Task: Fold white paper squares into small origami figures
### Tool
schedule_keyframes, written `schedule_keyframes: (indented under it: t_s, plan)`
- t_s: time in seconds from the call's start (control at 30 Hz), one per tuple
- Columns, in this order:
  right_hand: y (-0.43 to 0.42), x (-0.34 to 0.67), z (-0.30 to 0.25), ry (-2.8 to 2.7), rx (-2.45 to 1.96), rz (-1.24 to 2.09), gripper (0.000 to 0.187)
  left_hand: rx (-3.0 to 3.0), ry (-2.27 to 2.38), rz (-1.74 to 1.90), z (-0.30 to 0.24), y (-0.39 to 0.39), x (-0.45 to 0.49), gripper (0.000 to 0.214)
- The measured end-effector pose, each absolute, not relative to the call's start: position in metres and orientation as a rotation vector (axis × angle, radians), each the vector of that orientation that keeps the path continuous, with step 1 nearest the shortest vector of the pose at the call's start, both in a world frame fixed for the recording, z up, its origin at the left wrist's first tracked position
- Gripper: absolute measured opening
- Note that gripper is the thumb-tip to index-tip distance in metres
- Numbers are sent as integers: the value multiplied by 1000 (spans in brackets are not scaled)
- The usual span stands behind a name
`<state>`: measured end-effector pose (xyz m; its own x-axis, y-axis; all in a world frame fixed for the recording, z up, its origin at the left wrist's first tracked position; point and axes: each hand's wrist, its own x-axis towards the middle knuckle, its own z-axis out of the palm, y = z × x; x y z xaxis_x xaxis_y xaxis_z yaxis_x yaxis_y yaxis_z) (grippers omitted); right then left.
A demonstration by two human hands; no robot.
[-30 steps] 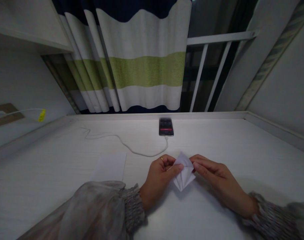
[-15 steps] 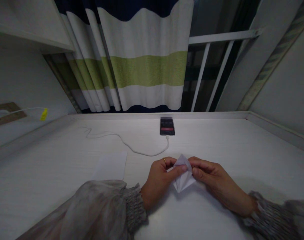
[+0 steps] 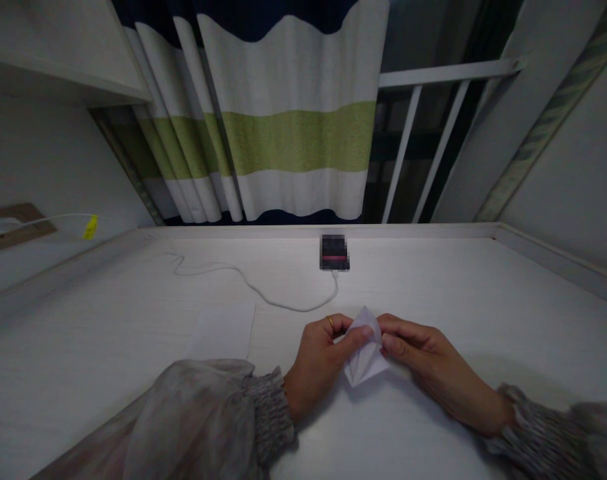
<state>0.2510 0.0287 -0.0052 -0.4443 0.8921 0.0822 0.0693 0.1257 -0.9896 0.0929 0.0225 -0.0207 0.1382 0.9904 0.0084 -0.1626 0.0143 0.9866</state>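
A small piece of folded white paper (image 3: 364,367), with creases fanning from its lower point, is held up between my two hands over the white tabletop. My left hand (image 3: 323,353), with a ring on one finger, pinches it from the left, thumb lying across the front. On the other side, my right hand (image 3: 428,360) grips the paper's right edge between thumb and fingers. The fingers behind the paper are partly hidden. Left of my left hand, a flat white sheet of paper (image 3: 223,331) lies on the table, its near edge covered by my sleeve.
Toward the back of the table (image 3: 433,280) lies a phone (image 3: 334,252) with a blurred screen. A white cable (image 3: 283,307) runs from it to the left. Behind stand a striped curtain (image 3: 298,140) and white window bars (image 3: 406,153). A plugged cord with a yellow tag (image 3: 90,227) is at left.
The folded paper has tilted slightly, its lower point shifting a little to the left. Both hands keep nearly the same place and grip.
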Motion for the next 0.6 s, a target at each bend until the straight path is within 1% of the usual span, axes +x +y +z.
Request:
schedule_keyframes:
  t_s: [0.47, 0.6]
  plan:
    - [29, 247, -5, -1628, -992, 1324, 21, 1179, 986, 1161, -24, 24, 93, 31]
    - [29, 247, -9, -1562, -993, 1372, 22, 1188, 991, 1159, -22, 22, 93, 30]
